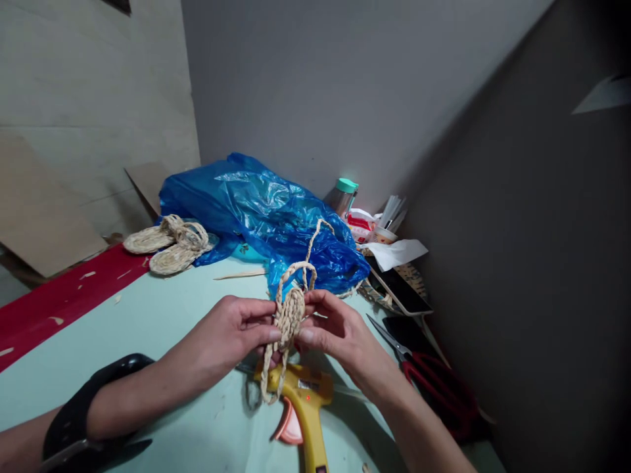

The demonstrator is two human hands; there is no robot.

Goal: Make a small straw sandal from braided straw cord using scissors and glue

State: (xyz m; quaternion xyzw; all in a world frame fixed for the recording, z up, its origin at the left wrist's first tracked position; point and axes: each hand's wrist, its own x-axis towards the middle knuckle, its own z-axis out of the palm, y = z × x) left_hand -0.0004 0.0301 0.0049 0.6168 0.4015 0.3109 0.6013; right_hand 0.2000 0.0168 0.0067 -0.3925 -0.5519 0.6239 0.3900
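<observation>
Between my two hands is a small coiled sole of braided straw cord (290, 316), held up over the table. My left hand (241, 332) pinches its left edge with thumb and fingers. On the right edge, my right hand (332, 325) grips it the same way. Loops of the braid hang below and rise above the coil, and a loose end runs up across the blue bag. Just under the hands lies a yellow glue gun (308, 394) with an orange trigger and a small red light. A finished-looking pair of woven straw slippers (172, 243) rests at the far left.
A crumpled blue plastic bag (266, 203) covers the back of the table (197, 368). Red-handled scissors (419, 368), a phone-like tablet (401, 289), tissue (394, 253) and a green-lidded bottle (345, 194) stand or lie at the right by the wall. A red strip (73, 292) edges the left.
</observation>
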